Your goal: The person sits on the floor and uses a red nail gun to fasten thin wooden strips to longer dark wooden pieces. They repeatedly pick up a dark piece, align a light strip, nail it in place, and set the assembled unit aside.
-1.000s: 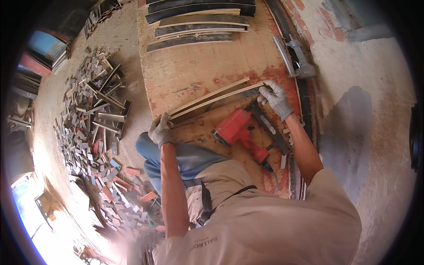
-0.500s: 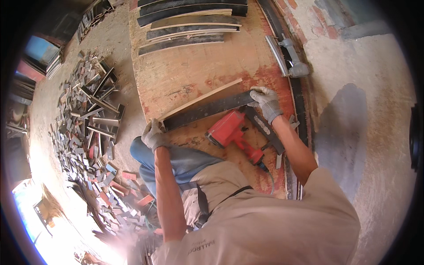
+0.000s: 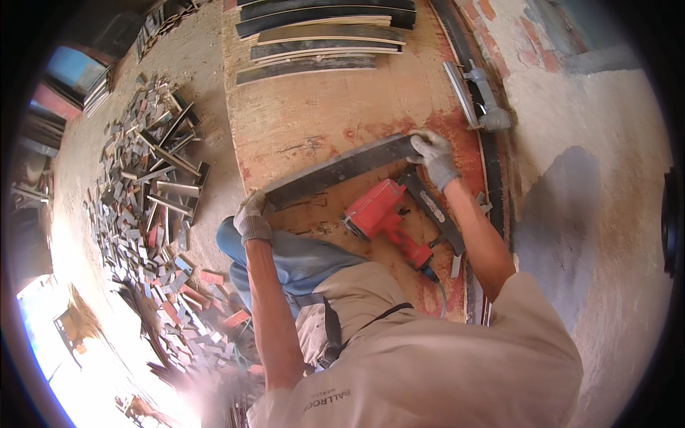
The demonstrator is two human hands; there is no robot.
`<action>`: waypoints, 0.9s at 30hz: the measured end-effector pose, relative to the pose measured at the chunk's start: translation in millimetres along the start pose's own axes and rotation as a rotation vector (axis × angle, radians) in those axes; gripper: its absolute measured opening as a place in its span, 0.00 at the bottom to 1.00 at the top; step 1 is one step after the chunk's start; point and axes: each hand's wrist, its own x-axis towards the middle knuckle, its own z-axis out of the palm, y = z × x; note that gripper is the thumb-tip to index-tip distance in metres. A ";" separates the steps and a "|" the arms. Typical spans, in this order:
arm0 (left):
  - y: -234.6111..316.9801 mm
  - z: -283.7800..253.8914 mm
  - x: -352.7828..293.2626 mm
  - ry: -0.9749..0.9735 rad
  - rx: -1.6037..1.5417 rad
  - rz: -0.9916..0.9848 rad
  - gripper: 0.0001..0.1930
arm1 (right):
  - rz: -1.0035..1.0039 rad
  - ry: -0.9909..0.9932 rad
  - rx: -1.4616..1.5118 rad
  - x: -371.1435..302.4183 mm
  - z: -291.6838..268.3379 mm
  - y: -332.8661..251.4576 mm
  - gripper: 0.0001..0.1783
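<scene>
A long dark wooden strip [image 3: 335, 170] lies at a slant across the worn wooden tabletop [image 3: 300, 107] in front of me. My left hand [image 3: 252, 216], in a pale work glove, has its fingers closed round the strip's left end. At the other end, my gloved right hand [image 3: 434, 158] grips the strip between thumb and fingers. A thin paler edge runs along the strip's far side. Close below it, near my right forearm, a red nail gun [image 3: 382, 214] with a black magazine [image 3: 435, 214] rests on its side, its hose trailing toward me.
Several dark strips [image 3: 325, 34] are stacked at the table's far end. A grey air tool [image 3: 489, 103] lies along the right edge, beside a bare wall [image 3: 564, 107]. Wood offcuts [image 3: 135, 214] form a heap on the floor at left.
The pale-edged strip that stood angled away from the dark one has come together with it. Both hands still hold the ends. The whole view has shifted slightly.
</scene>
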 end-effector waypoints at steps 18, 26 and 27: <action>4.9 46.7 -48.6 -0.069 0.593 0.353 0.16 | 0.029 0.178 -0.042 -34.5 -39.2 18.2 0.06; 7.6 45.1 -65.4 0.019 0.467 0.277 0.14 | 0.044 0.208 -0.148 -30.9 -33.6 12.5 0.10; 6.8 46.4 -67.6 0.059 0.445 0.237 0.14 | 0.041 0.205 -0.171 -28.9 -34.1 12.3 0.11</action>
